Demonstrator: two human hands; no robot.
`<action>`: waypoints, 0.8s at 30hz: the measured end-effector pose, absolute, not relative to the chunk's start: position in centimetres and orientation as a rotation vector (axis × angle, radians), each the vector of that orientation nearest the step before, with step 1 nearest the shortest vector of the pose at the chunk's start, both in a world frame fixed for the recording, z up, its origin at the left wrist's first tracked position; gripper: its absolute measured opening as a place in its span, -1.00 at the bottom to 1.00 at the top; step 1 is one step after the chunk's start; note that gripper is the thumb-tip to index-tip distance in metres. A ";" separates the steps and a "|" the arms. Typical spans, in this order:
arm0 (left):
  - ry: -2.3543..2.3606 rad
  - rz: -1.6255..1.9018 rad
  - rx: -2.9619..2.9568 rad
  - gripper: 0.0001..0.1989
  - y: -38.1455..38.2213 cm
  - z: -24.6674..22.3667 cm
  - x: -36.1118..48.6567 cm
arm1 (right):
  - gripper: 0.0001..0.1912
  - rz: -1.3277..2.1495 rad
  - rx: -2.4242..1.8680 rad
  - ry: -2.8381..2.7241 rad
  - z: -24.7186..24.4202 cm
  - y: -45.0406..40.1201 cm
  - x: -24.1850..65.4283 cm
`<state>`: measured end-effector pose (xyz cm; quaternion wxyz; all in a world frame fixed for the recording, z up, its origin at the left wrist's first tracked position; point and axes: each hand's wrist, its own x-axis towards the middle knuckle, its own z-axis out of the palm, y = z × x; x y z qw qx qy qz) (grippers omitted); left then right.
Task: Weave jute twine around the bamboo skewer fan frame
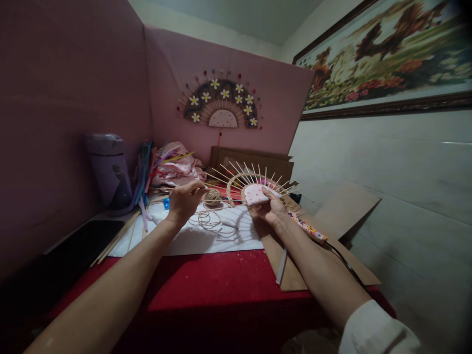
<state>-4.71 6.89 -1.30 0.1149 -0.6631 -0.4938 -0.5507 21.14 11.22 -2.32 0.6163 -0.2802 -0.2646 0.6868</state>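
My right hand (272, 209) grips a half-round fan frame (257, 194) by its base, which is covered in white cloth with pink spots. Thin wooden sticks fan out from that base, and a band of jute twine (233, 186) is woven across them. To the left, my left hand (187, 199) is closed in a pinch, seemingly on a strand of the twine; the strand itself is hard to make out. Beside its fingers sits a ball of twine (213, 197). Loose loops of twine (210, 221) lie on a white sheet (184, 243) below.
A finished flowered fan (223, 103) hangs on the pink board behind. At left stand a purple bottle (110, 172), pipe cleaners (143, 172) and spotted cloth (179, 167). Cardboard (295, 275) and a flower-patterned tool (308, 228) with a black cord lie at right, on a red tablecloth (206, 280).
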 end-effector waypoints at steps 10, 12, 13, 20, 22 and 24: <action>-1.283 -1.724 -1.947 -0.84 6.5 -1.0 -4.6 | -0.95 1.554 -0.601 -0.590 -1.7 10.7 20.9; -1.302 -1.803 -1.902 -0.84 6.4 -1.0 -4.5 | -0.95 1.548 -0.599 -0.594 -1.7 10.8 20.9; -1.313 -1.847 -1.881 -0.83 6.4 -1.0 -4.4 | -0.95 1.546 -0.597 -0.597 -1.7 10.9 21.0; -1.341 -1.922 -1.868 -0.89 6.5 -1.2 -4.2 | -0.87 1.565 -0.576 -0.622 -1.9 11.2 21.1; -1.322 -1.878 -1.878 -0.87 6.6 -1.3 -4.3 | -0.85 1.583 -0.560 -0.638 -1.9 11.2 21.1; -1.311 -1.837 -1.898 -0.83 6.6 -1.3 -4.4 | -0.86 1.579 -0.540 -0.650 -2.0 11.2 21.1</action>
